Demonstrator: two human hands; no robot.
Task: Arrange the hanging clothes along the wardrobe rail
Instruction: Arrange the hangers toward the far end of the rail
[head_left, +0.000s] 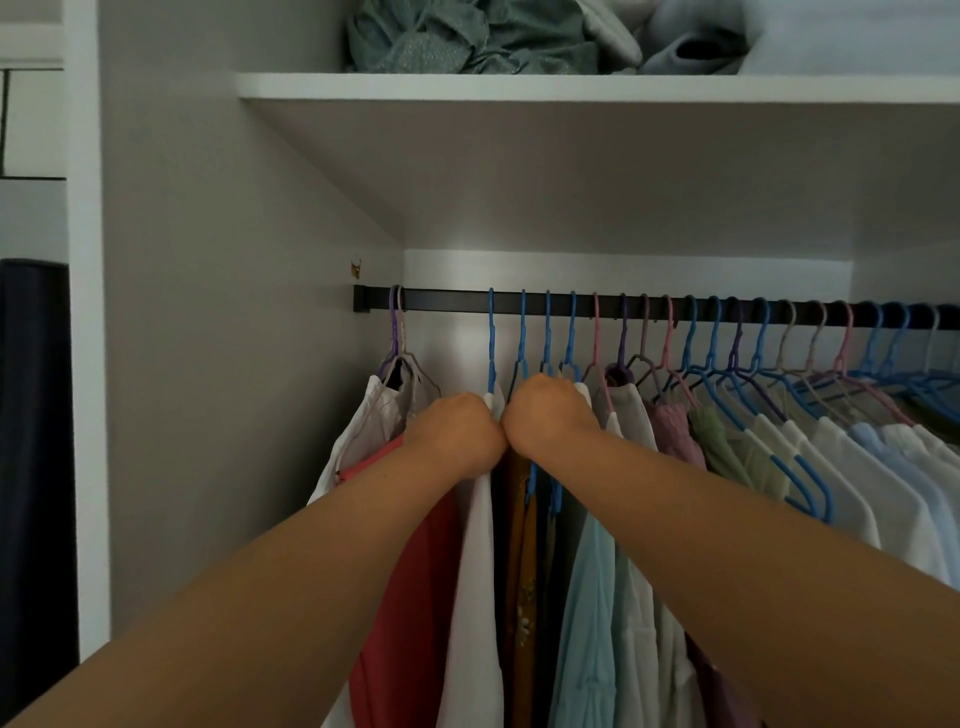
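Gripping white shirt (480, 545) at its shoulder: left hand (452, 434); right hand (550, 410) fingers curl into clothes on blue plastic hangers (545, 338) under black metal rail (649, 309).

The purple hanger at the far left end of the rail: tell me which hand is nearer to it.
Left. The left hand is just below and right of the purple hanger; the right hand lies further right, beyond it.

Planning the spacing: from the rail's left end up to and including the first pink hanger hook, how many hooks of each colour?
Purple hooks: 1
Beige hooks: 1
Blue hooks: 4
Pink hooks: 1
Total: 7
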